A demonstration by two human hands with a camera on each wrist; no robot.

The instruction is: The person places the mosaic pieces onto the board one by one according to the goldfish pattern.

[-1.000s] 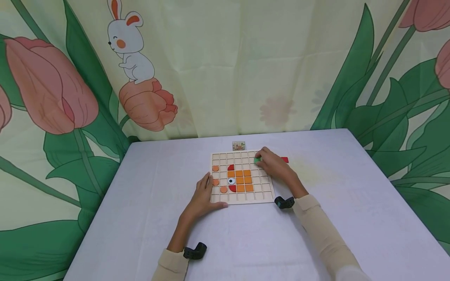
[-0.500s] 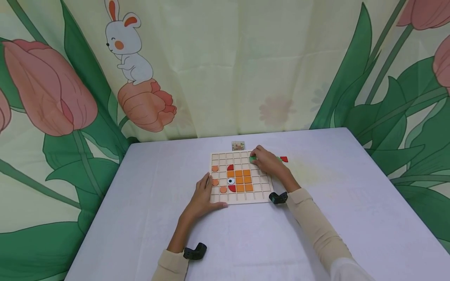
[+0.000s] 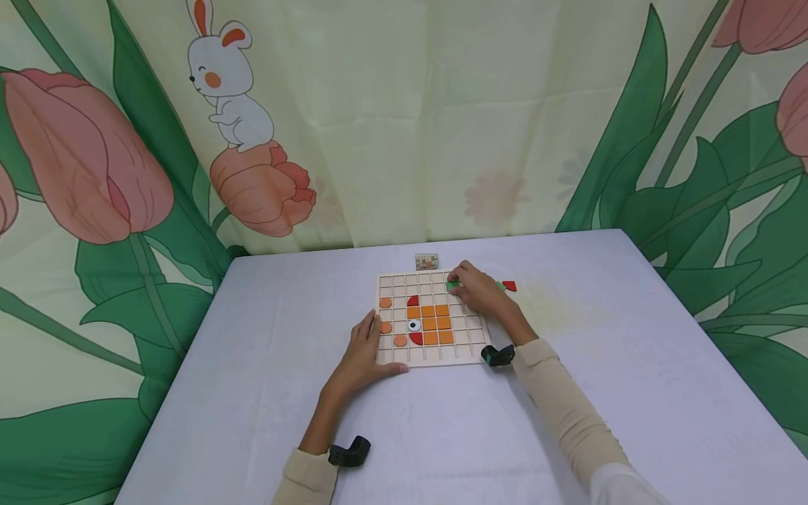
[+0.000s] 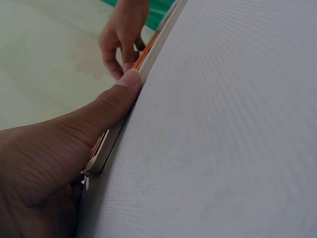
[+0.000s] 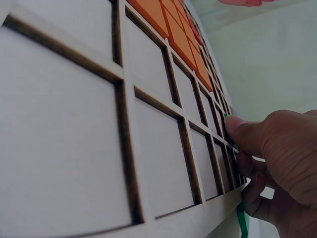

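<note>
A pale wooden grid board (image 3: 467, 351) lies flat on the table. My left hand (image 3: 361, 354) rests at its near left corner, fingers along the left edge and thumb (image 4: 111, 101) against the near edge. Above the far right squares, my right hand (image 3: 482, 291) pinches a small green tile (image 3: 452, 286) between thumb and fingers; its full shape is hidden. Orange square tiles (image 3: 430, 324) fill a block of squares mid-board. Beside them are red quarter-round tiles (image 3: 416, 338) and a round eye tile (image 3: 414, 325). Orange discs (image 3: 400, 340) sit toward the left side.
Past the board's right edge lie a red tile (image 3: 510, 286) and a partly hidden green piece (image 5: 241, 218). A small patterned card (image 3: 426, 261) lies behind the board. White cloth covers the table (image 3: 240, 393), with a printed curtain (image 3: 379, 140) at its back.
My right hand has shifted slightly left over the far squares with the green tile, then barely moves in the last half second. My left hand has stayed in place.
</note>
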